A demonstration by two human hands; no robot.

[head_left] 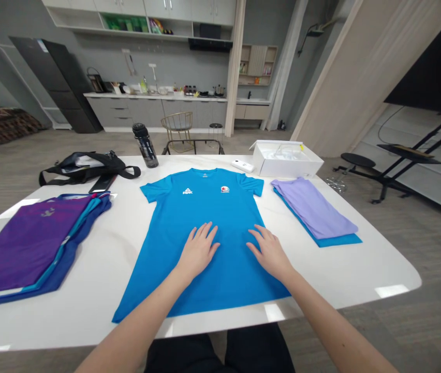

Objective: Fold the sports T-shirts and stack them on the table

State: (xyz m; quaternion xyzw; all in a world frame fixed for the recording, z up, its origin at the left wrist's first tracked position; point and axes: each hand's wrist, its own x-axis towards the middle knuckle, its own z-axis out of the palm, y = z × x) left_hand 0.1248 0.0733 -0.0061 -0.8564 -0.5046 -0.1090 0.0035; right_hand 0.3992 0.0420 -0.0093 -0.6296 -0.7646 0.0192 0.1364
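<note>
So the blue shirt (205, 204) is lying flat, front up, mid-table, collar towards the far edge and hem just in from the near edge of the table (364, 264). Left hand (199, 249) and right hand (270, 253) are both palm down over its lower half, fingers loosely spread, gripping nothing. Looks like light, floppy sports fabric, probably a bit slippery, nothing fragile. I'd pinch it at the hem corners or the shoulders, since one grab in the middle would likely just bunch it up.

Lilac cloth (315, 207) sits on another blue piece near the right edge, white box (288, 161) behind it. Purple shirt (26, 241) tops the pile by the left edge, with the bag (88, 170) and bottle (146, 150) towards the far left corner.
</note>
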